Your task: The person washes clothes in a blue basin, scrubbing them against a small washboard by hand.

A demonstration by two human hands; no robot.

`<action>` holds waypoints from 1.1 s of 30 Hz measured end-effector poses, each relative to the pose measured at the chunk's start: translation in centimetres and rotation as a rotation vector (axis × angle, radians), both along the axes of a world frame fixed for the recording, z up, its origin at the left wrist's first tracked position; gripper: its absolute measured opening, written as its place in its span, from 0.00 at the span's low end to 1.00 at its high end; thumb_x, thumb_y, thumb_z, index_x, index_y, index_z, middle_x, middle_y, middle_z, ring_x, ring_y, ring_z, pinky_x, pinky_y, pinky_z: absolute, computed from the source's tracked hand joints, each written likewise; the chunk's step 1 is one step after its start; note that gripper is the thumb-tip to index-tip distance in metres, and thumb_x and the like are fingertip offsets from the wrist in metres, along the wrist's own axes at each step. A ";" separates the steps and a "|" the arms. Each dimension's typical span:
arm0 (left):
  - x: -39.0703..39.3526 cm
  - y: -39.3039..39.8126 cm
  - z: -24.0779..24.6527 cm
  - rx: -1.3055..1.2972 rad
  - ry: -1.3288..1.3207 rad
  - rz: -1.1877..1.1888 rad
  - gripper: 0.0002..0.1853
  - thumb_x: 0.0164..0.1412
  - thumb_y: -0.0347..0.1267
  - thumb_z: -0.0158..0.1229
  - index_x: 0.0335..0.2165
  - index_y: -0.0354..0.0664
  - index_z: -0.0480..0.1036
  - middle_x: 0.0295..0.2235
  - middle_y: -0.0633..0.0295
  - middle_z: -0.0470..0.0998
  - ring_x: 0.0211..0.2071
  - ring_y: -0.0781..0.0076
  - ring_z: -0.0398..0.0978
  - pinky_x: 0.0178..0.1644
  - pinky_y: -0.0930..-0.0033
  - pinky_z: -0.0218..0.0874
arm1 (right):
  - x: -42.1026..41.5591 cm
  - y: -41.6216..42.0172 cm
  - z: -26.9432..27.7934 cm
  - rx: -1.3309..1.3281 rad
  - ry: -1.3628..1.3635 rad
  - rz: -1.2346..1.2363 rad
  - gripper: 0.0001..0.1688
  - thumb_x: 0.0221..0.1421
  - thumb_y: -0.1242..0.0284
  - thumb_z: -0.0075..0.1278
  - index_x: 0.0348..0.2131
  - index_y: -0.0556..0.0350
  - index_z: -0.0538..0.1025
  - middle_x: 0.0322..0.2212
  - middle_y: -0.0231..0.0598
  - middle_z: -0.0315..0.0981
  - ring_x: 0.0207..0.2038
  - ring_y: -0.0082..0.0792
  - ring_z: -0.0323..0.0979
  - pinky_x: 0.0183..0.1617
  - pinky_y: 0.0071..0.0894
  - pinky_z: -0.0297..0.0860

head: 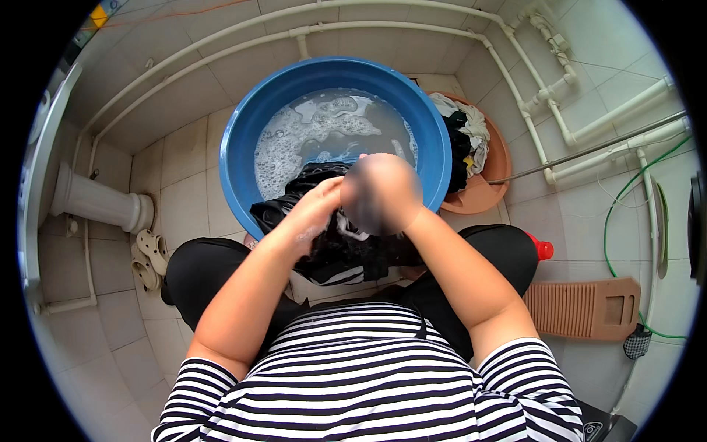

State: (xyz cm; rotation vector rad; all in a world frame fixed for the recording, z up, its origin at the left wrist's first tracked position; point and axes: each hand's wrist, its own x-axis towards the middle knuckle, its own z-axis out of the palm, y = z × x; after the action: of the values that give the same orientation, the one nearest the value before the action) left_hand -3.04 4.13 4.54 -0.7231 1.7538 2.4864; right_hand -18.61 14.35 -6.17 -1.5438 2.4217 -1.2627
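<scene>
A wet black garment (326,266) with white stripes hangs over the near rim of a large blue plastic basin (236,132). My left hand (320,207) grips its cloth just inside that rim, with suds on the wrist. Close beside it on the right is my right hand (395,190), over the same garment. A round blur covers most of this hand, so its fingers and the cloth under it are hidden. Cloudy soapy water (353,141) fills the basin's bottom, with white foam (279,154) mostly along the left side.
Right of the basin, an orange-brown plastic tub (500,166) holds white and dark clothes (469,130). A brown washboard (580,309) lies near my right knee, by a red cap (544,250). Clogs (149,257) and a white pedestal (102,199) stand left. White pipes (386,25) line the walls.
</scene>
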 end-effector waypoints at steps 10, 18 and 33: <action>1.6 -2.2 3.0 0.112 0.466 -0.224 0.16 0.57 0.30 0.51 0.44 0.36 0.69 0.45 0.55 0.68 0.46 0.66 0.67 0.51 0.66 0.60 | 1.2 3.1 8.7 0.071 -0.676 0.519 0.22 0.45 0.58 0.59 0.32 0.58 0.73 0.27 0.32 0.70 0.31 0.24 0.67 0.37 0.25 0.65; 1.4 -3.5 -0.9 0.671 0.213 0.374 0.19 0.54 0.49 0.52 0.26 0.44 0.68 0.24 0.61 0.73 0.26 0.69 0.70 0.31 0.70 0.62 | 1.6 4.8 10.3 -0.052 -1.287 0.136 0.15 0.41 0.74 0.50 0.34 0.61 0.72 0.27 0.38 0.73 0.32 0.29 0.70 0.38 0.29 0.67; 0.3 2.4 -0.9 0.544 -0.071 0.669 0.09 0.56 0.38 0.46 0.25 0.47 0.68 0.22 0.64 0.70 0.25 0.70 0.69 0.30 0.68 0.64 | 9.8 -0.6 7.7 -0.253 -0.088 -0.062 0.09 0.46 0.70 0.49 0.17 0.53 0.69 0.14 0.44 0.67 0.17 0.44 0.69 0.21 0.37 0.66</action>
State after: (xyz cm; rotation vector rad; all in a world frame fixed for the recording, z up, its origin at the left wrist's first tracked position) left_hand -2.71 6.57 3.62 -1.4768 0.7940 3.0559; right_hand -8.76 13.73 1.55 -1.4369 2.3477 -1.6682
